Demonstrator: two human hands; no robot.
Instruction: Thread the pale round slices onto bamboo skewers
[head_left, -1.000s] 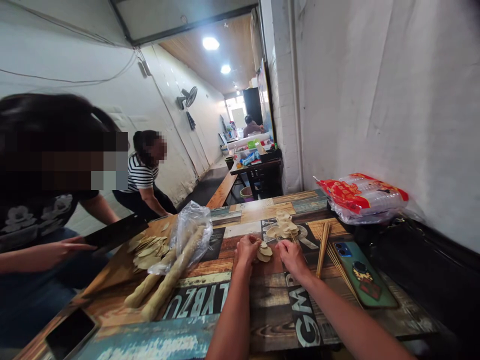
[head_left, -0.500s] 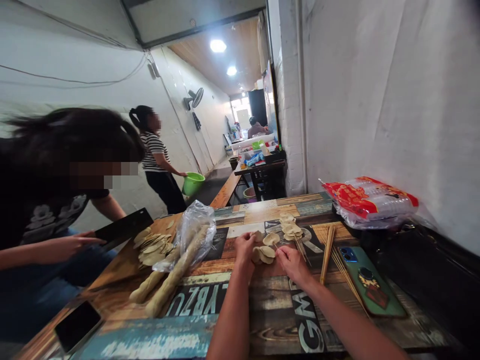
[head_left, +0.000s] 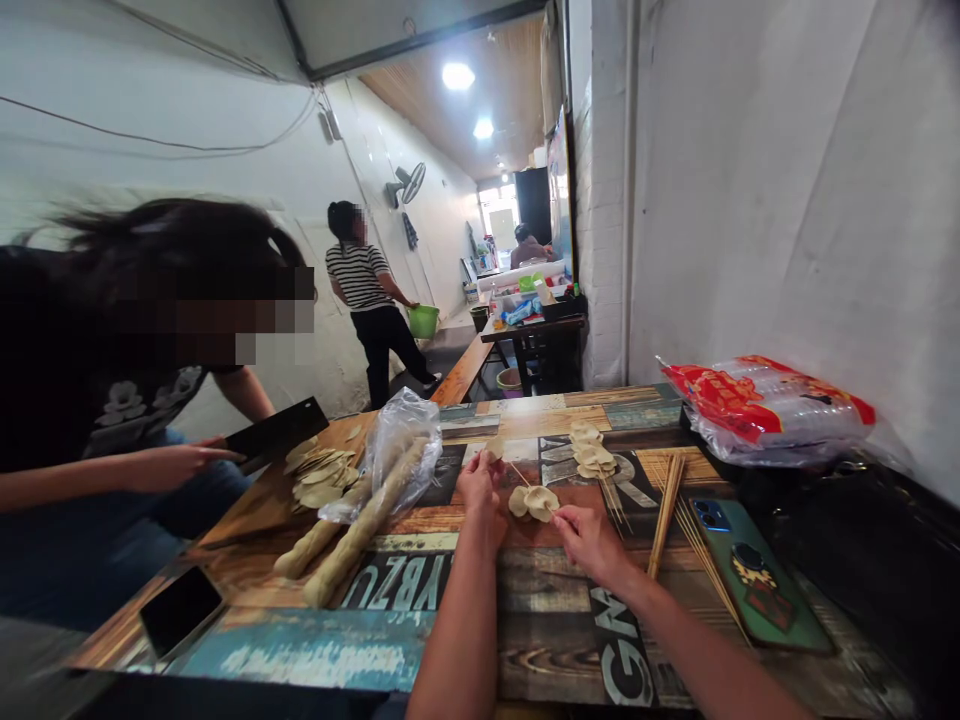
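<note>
My left hand [head_left: 482,490] is closed, pinching a thin beige slice [head_left: 493,448] upright at its fingertips. The fingers of my right hand [head_left: 589,540] pinch the lower end of a thin wooden skewer [head_left: 519,472], which slants up toward the left hand. A beige slice [head_left: 541,501] sits on that skewer, close to the right fingertips. Loose slices [head_left: 517,502] lie on the table just beside it, partly overlapped. Beyond my right hand rests a stack of skewered slices [head_left: 592,458], their sticks pointing toward me.
Bare skewers [head_left: 666,510] and a green phone [head_left: 757,570] lie rightward, near a red-printed plastic package [head_left: 765,400]. Leftward are long beige rolls [head_left: 360,530] partly in a plastic bag, a slice pile [head_left: 322,475], a dark phone [head_left: 180,610] and a co-worker holding a black cleaver [head_left: 277,435].
My left hand has raised a slice from the table. The skewer's tip now shows beyond the slice on it. A person with a green bucket has walked farther away; the view has shifted slightly.
</note>
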